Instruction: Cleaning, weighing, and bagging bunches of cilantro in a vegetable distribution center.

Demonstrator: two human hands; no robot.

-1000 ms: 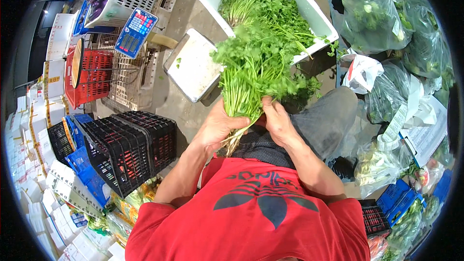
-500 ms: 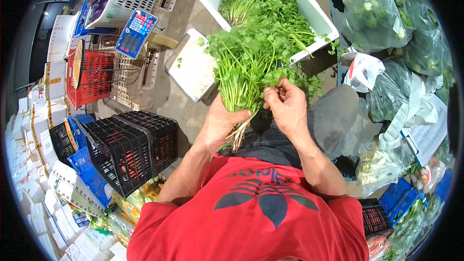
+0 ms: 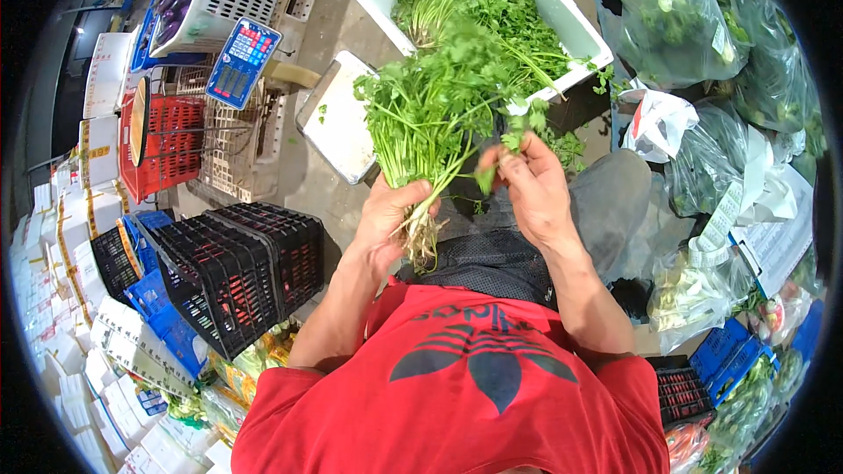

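The person's left hand (image 3: 389, 211) is closed in a fist around the lower stems of a bunch of coriander (image 3: 435, 114), fingers wrapped tight just above the pale roots that hang below the grip; the leafy top fans up and away over the white foam box (image 3: 580, 35), which holds more of the same greens; the right hand (image 3: 534, 189) is just beside the bunch, its thumb and forefinger pinching a few loose green sprigs at the bunch's right edge, the other fingers loosely curled; the bunch is held in the air above the person's lap, in front of a red shirt (image 3: 465, 395); a white weighing scale (image 3: 341, 123) sits just left of the bunch on the ground; black plastic crates (image 3: 233, 268) stand to the left, and clear bags of vegetables (image 3: 694, 17) lie to the right.
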